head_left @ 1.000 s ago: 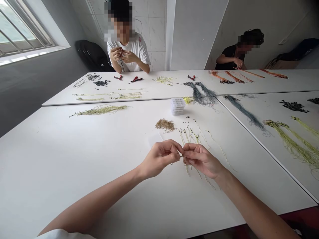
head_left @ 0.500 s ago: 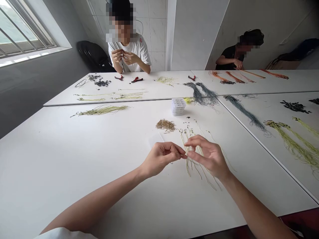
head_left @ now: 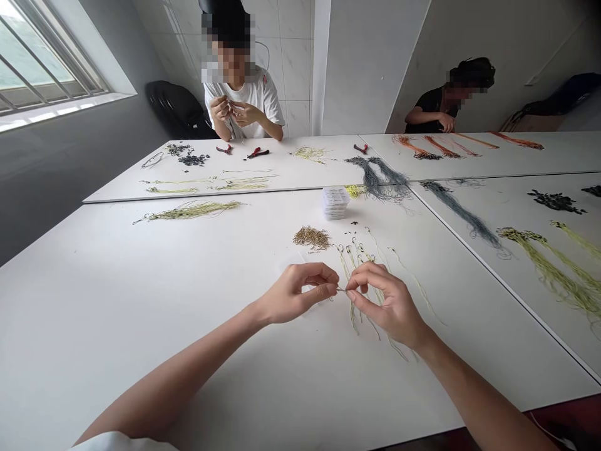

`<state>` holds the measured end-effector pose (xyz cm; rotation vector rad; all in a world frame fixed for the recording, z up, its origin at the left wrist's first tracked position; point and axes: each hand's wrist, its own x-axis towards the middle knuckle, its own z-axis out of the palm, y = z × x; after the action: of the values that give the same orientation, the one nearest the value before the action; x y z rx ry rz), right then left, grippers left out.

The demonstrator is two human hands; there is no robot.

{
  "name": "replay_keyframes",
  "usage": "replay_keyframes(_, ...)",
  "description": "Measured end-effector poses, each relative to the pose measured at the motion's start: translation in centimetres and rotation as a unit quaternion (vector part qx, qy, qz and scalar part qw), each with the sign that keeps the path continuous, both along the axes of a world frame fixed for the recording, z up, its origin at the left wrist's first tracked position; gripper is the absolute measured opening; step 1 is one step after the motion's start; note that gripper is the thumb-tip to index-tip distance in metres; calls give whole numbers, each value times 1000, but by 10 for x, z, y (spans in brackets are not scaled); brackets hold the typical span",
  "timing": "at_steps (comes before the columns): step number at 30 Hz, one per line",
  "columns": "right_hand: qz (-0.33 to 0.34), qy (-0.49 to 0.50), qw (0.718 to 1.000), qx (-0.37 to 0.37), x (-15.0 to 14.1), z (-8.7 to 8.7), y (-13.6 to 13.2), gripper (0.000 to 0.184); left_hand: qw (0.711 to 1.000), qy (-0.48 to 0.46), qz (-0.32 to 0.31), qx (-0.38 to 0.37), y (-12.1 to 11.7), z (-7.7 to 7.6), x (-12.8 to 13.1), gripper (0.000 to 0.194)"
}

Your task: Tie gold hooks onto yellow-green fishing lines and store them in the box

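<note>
My left hand [head_left: 300, 291] pinches a small fish hook [head_left: 341, 289] between thumb and fingers; a bit of its curve shows just below the fingertips. Thumb and forefinger of my right hand [head_left: 382, 297] are closed at the hook's other end, the two hands almost touching. Whether the right fingers also grip a thread is too small to tell. Under and beyond my right hand lie several pale yellow-green lines [head_left: 422, 290] with hooks at their far ends. A heap of gold-brown fish hooks [head_left: 312, 237] lies just beyond my left hand.
A stack of clear plastic boxes [head_left: 335, 203] stands behind the hooks. Bundles of yellow-green line [head_left: 192, 209] and grey line [head_left: 462, 210] lie left and right. Across the table, a person in white [head_left: 244, 100] works near red-handled pliers [head_left: 258, 153]; another person [head_left: 434, 113] sits at right.
My right hand's fingers have come together, from apart to a pinch at the hook's end. My left hand has shifted slightly up and left, with the hook now showing between the hands.
</note>
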<state>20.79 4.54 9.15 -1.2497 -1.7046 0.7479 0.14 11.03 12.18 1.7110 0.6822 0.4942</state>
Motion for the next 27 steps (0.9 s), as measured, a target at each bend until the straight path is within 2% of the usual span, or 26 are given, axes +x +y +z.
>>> replay_keyframes(5,31,25,998,-42,2,1,2,6,996,25,-29,75,4,1,-5,20)
replay_keyframes(11,81,93,985,-117,8,2,7,7,991,42,-37,120,2,-3,-4,18)
replay_keyframes(16,131,137,956,-224,14,-1,13,6,987,59,-53,140,-1,-2,-4,16)
replay_keyframes(20,158,137,938,-276,16,-1,13,6,984,79,-64,146,-4,-5,-4,16)
replay_keyframes(27,237,164,891,-352,8,-2,12,24,978,84,-95,164,-8,-6,-1,17)
